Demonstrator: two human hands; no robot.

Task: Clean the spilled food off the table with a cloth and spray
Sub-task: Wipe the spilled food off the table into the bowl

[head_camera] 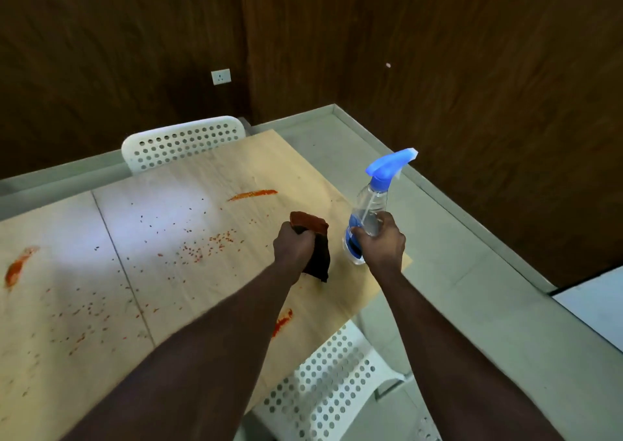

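The left hand (293, 243) is closed in a fist round a dark reddish-brown cloth (318, 258). One bunch of it stands above the knuckles and the rest hangs below, over the right part of the table (236, 157). Whether the cloth touches the wood cannot be told.

Just beside it, the right hand (381, 242) has its fingers and thumb wrapped round the lower body of a clear spray bottle (369, 204). The bottle leans slightly right, its blue trigger head uppermost with the nozzle pointing away, and it sits close to the table's right corner.

Red smears lie near the far edge (252, 194), near the left edge (17, 267) and by the near right edge (282, 321) under the left forearm. Small red and dark crumbs (209, 243) are scattered across the middle and the left half. A seam (118, 258) crosses the tabletop from far to near.

A white perforated chair (183, 142) stands against the far edge and a second one (323, 390) is tucked at the near right edge. Bare pale floor (455, 272) runs from the right corner to the dark wooden wall (472, 70), which carries a socket (220, 77).
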